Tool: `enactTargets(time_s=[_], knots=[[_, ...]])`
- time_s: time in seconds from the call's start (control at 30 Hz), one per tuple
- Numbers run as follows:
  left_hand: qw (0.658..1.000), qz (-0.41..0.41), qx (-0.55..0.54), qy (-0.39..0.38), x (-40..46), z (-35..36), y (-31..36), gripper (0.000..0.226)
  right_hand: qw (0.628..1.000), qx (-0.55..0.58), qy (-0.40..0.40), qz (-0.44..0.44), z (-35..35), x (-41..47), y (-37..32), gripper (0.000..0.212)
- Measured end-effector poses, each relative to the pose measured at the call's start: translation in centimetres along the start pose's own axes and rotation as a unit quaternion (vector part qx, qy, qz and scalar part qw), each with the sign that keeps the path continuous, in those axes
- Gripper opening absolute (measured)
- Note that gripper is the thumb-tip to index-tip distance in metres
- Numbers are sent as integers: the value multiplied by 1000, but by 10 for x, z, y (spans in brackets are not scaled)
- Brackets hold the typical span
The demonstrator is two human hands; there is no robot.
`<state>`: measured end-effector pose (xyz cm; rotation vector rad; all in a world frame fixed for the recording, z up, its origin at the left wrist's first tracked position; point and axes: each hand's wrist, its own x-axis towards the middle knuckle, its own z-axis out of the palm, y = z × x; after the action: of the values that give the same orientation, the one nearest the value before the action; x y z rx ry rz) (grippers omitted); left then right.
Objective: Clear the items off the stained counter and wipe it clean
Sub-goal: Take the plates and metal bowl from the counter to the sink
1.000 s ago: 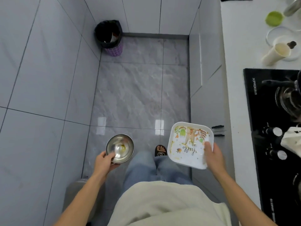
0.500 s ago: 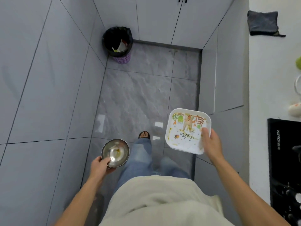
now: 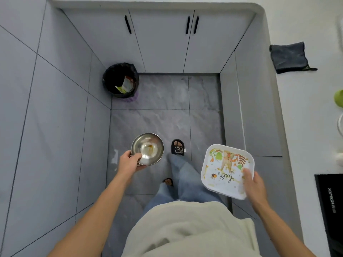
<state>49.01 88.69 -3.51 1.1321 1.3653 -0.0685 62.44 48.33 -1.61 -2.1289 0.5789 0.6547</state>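
A tiled wall (image 3: 46,127) fills the left side, and where it meets the cabinets (image 3: 167,39) at the far end a bin (image 3: 120,80) lined with a black bag stands on the grey floor (image 3: 157,117), with some wrappers inside it. Nearer, the left hand (image 3: 130,161) grips a small metal bowl (image 3: 148,148) by its near rim, thumb over the edge and fingers curled beneath; the bowl is held over the floor, well apart from the bin, and a yellowish smear sits in its bottom. Just right of the bowl are the person's feet in black sandals (image 3: 178,147) and loose blue jeans (image 3: 185,182), with a pale shirt (image 3: 185,229) at the bottom of the view. Further right, the right hand (image 3: 254,184) grasps a square white plate (image 3: 224,169) at its near right corner, thumb pressed on the top face and fingers under it; the plate is printed with leaves, an animal and the word "hello", and it is held in the air beside the cabinet fronts. At the far right runs the white counter (image 3: 306,117), with a folded dark cloth (image 3: 289,56) lying on it near the far end, something green (image 3: 338,99) at the frame edge, and a black stovetop (image 3: 330,210) at the near end.
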Motion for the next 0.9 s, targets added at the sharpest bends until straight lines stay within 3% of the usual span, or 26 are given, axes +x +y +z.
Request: enactTargets(time_s=[0.2,0.63,0.9], knots=[[999,-11,18,25,40,13,65,4,1000,-6,-4,-2,23,61,-82,32],[990,-101,-21,94,109,-14,115,7,992,-20,-82,-93,118,174,-317,31],[993,-88,-6,77,200,1,230,7,996,-14,-67,-65,155,223,-394,29]])
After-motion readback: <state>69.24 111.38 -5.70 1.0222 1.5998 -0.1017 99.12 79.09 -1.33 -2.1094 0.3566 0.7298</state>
